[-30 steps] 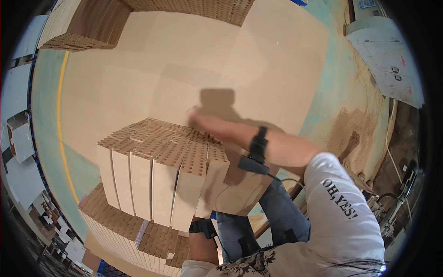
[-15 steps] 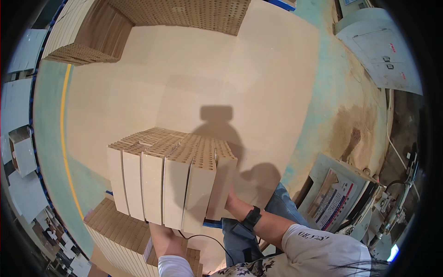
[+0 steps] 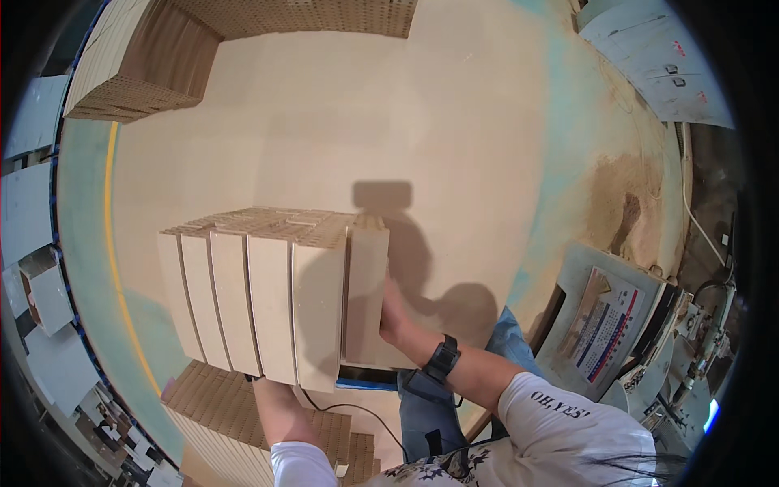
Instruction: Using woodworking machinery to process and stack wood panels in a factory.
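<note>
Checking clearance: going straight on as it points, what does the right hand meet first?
Likely the rightmost pale board of the upright row; the right hand appears against its side, though depth is unclear.

The floor (image 3: 83,243) is green, with a tan sheet (image 3: 462,105) covering its central area. A yellow line (image 3: 111,219) runs along the left side, curved by the lens. Brown dust (image 3: 604,191) covers the floor at right, below a light grey two-door cabinet (image 3: 637,53). Lower right: a grey housing (image 3: 545,349) bearing a printed placard (image 3: 602,321), adjacent to metal machinery (image 3: 696,369). Left edge: pale flat panels (image 3: 28,203) and an open carton (image 3: 50,296). A shadow (image 3: 383,195) falls across the sheet.
</note>
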### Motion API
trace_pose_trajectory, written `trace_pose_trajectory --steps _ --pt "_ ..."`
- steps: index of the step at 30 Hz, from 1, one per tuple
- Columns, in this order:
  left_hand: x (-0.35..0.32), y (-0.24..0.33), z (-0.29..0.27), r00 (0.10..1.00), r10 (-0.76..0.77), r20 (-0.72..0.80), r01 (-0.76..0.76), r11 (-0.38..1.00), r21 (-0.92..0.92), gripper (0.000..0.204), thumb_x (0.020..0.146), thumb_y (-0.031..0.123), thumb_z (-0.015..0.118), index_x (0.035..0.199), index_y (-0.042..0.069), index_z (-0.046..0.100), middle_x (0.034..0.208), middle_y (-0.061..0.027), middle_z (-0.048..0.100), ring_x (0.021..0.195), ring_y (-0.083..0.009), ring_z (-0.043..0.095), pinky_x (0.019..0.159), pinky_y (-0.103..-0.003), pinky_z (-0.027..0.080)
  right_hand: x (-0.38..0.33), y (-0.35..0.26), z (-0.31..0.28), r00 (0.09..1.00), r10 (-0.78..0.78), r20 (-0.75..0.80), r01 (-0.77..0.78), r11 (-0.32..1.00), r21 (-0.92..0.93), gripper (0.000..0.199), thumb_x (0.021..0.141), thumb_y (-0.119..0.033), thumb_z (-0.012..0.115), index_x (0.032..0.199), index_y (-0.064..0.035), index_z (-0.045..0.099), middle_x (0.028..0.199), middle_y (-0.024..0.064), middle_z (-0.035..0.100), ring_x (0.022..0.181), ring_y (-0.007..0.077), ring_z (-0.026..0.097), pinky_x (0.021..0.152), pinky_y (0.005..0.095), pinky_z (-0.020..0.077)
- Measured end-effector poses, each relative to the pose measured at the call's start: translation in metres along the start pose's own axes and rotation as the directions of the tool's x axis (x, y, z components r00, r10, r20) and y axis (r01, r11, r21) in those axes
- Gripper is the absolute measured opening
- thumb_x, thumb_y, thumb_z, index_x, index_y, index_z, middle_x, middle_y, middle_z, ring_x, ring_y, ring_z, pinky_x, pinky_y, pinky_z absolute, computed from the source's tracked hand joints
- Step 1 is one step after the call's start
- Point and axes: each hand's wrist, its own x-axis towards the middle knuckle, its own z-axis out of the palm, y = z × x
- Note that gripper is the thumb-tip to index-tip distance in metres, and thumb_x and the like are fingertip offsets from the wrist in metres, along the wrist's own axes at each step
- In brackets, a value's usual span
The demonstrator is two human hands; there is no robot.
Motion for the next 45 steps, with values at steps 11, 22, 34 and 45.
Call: trace_pose_trajectory --steps 11,22,34,45 --pt "0.005 0.025 -0.004 0.998 -0.01 0.066 0.015 0.997 -0.073 0.054 0.091 0.044 0.039 0.13 0.006 0.038 0.131 -0.0095 0.043 0.118 -0.0252 0.043 0.098 -0.036 0.037 0.012 0.005 0.023 0.997 0.003 -0.075 -0.004 1.0 -0.011 0.075 0.088 -0.065 0.021 0.133 -0.0071 0.036 0.131 0.0112 0.041 0.122 0.0222 0.038 0.102 0.0347 0.0303" --pt "-0.167 0.052 0.14 0.936 -0.35 0.031 0.217 0.506 -0.835 0.056 0.087 0.045 0.041 0.132 0.011 0.036 0.135 -0.0091 0.035 0.126 -0.0267 0.03 0.101 -0.047 0.031 -0.015 -0.141 0.047 0.885 -0.096 0.456 0.453 0.41 -0.792 0.057 0.096 -0.046 0.023 0.132 -0.0061 0.041 0.138 0.0108 0.037 0.128 0.0212 0.034 0.106 0.0327 0.0236" --pt "-0.168 0.078 0.15 0.996 -0.064 -0.063 0.079 0.959 0.274 0.061 0.069 0.02 0.076 0.116 -0.006 0.048 0.118 -0.0169 0.054 0.11 -0.0238 0.048 0.091 -0.04 0.039 0.0 -0.125 0.03 0.76 -0.415 0.5 0.641 0.347 -0.685 0.055 0.096 -0.038 0.029 0.134 0.0018 0.032 0.139 0.0143 0.034 0.131 0.0242 0.028 0.108 0.0311 0.0195" --pt "-0.145 -0.124 0.067 0.818 -0.438 0.373 0.563 0.741 -0.366 0.072 0.085 0.062 0.032 0.133 0.009 0.034 0.133 -0.0134 0.038 0.122 -0.0316 0.036 0.102 -0.047 0.028 -0.236 -0.126 -0.147 0.761 -0.649 -0.02 0.331 0.415 -0.847 0.041 0.091 -0.038 0.046 0.11 -0.0027 0.055 0.079 0.0033 0.058 0.08 0.0136 0.058 0.072 0.0296 0.0479"
